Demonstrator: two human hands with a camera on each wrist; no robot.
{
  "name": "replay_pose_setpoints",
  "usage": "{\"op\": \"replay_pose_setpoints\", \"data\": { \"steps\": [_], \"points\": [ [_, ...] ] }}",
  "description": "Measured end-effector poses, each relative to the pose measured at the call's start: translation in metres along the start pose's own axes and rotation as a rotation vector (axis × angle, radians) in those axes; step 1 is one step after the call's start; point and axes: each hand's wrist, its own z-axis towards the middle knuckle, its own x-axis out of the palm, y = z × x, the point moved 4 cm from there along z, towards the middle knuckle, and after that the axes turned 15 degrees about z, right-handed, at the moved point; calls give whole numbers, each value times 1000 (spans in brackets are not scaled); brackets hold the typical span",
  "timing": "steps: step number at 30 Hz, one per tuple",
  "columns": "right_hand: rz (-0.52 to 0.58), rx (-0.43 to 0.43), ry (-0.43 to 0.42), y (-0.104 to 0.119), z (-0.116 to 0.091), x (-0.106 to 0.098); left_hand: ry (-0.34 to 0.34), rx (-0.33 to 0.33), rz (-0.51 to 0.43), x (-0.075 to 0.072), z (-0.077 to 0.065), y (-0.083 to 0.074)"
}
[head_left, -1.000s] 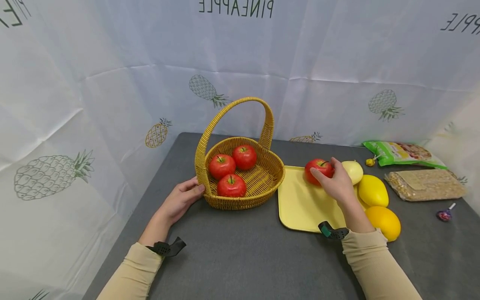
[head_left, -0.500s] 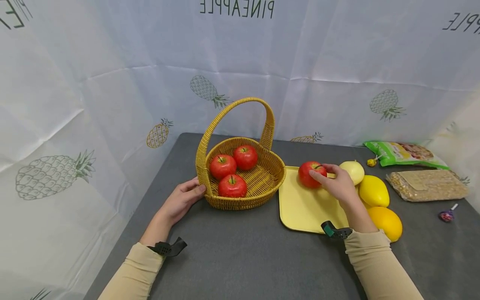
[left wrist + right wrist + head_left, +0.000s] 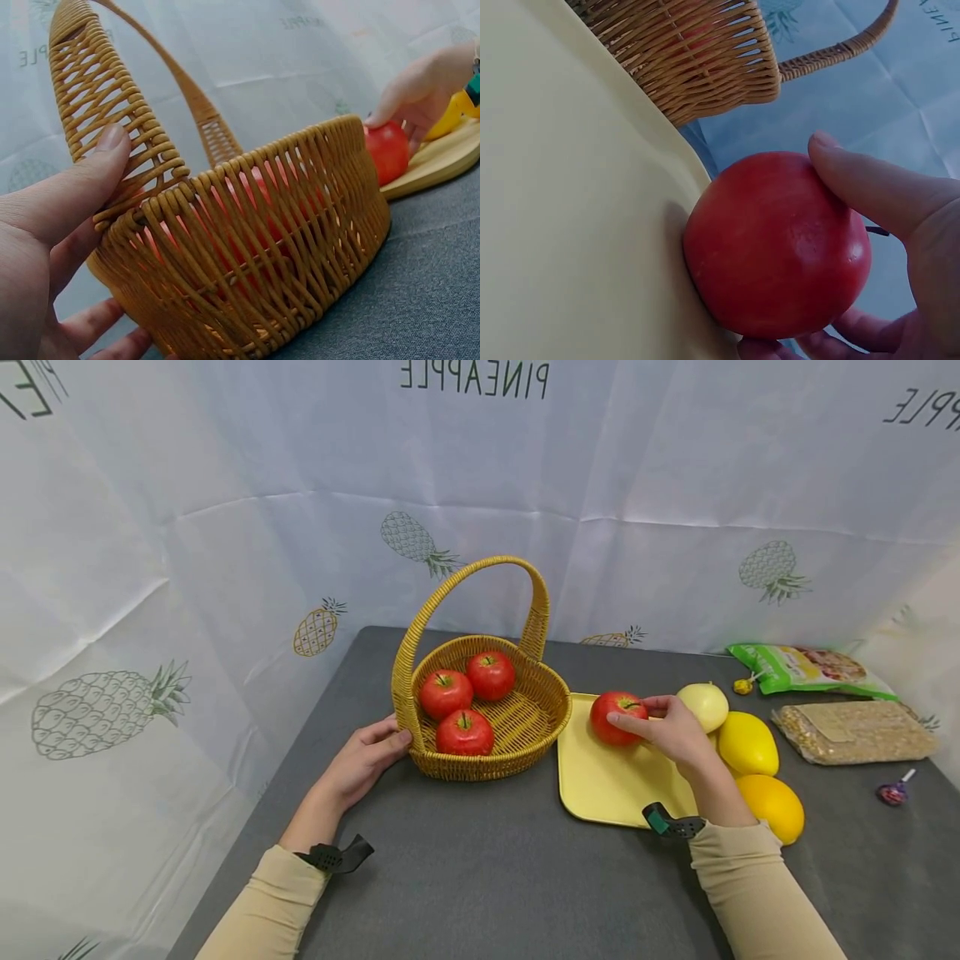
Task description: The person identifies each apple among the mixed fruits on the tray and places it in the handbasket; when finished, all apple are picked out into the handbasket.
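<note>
My left hand [image 3: 367, 758] grips the left side of a woven wicker basket [image 3: 525, 758], its thumb [image 3: 112, 150] lying against the foot of the handle. Three red apples sit in the basket's left part. On the yellow tray [image 3: 600, 793], my right hand [image 3: 678, 731] holds another red apple [image 3: 613, 718] between thumb and fingers. In the right wrist view this apple [image 3: 772, 247] is low over the tray surface, its dark stem toward the palm. Some right fingers are partly hidden beneath and behind it.
Right of my right hand are a pale yellow round fruit [image 3: 705, 703], a yellow fruit [image 3: 747, 742] and an orange-yellow one [image 3: 772, 808]. Farther right lie a green bag [image 3: 817, 670], a clear grain pack [image 3: 855, 731] and two lollipops, one purple [image 3: 894, 791]. A printed curtain [image 3: 480, 460] hangs behind.
My right hand has shifted the gripped apple left across the tray, toward the basket, and slightly nearer me. The left hand and basket have stayed in place.
</note>
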Motion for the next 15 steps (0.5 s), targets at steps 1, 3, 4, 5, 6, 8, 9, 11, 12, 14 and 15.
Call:
{"op": "replay_pose_setpoints", "data": {
  "steps": [1, 3, 4, 5, 6, 8, 9, 11, 12, 14, 15],
  "points": [
    [1, -1, 12, 0, 0, 1, 0, 0, 0, 0, 0, 0],
    [3, -1, 37, 0, 0, 2, 0, 1, 1, -1, 0, 0],
    [8, 0, 49, 0, 0, 3, -2, 0, 3, -1, 0, 0],
    [8, 4, 63, -1, 0, 4, -2, 0, 3, -1, -1, 1],
    [5, 8, 75, -1, 1, 6, -2, 0, 1, -1, -1, 1],
    [3, 20, 93, -1, 2, 8, -2, 2, -1, -2, -1, 1],
    [-2, 25, 99, -2, 2, 9, -3, 3, -2, -2, -1, 2],
    [-12, 34, 102, -3, 2, 10, -2, 8, -6, -2, -1, 2],
    [-17, 34, 96, -3, 2, 10, -3, 11, -5, -2, -1, 2],
    [-19, 31, 80, -3, 1, 10, -5, 18, -7, -1, 0, 3],
    [-18, 29, 72, -4, 0, 9, -6, 21, -7, -1, 0, 4]
  ]
}}
